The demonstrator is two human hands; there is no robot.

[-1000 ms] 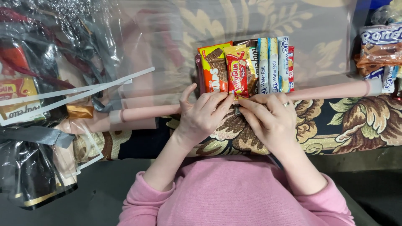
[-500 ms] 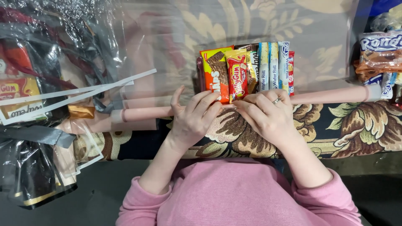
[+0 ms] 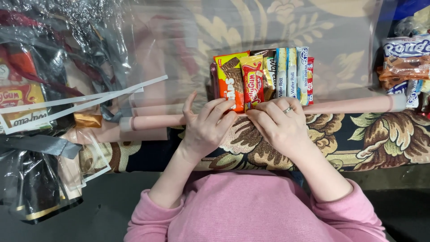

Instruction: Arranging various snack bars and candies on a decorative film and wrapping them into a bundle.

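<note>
1. Pink paper, rolled into a long roll, was seen lying across the patterned cloth from left to right, its near edge under both hands.
2. Snack packs were stood side by side in a row just behind the roll, touching it: an orange bar, a red and yellow gum pack, a brown pack, three pale blue wafer rolls and a red pack at the right end.
3. Clear film was spread under and beyond the row, over the cloth.
4. The left hand was laid on the roll with its fingers spread; its fingertips were pressed against the bottom of the orange bar. Nothing was clenched; the hand was flat and pressing.
5. The right hand was curled over the roll below the gum pack, a ring shown on one finger. Its fingertips were bent onto the roll's edge; whether the paper was pinched could not be told.
6. White paper strips were seen well to the left, across a heap of crumpled film and dark wrappers.
7. More sweets were piled at the far right, apart from the hands.
8. Pink sleeves were visible at the bottom.
</note>
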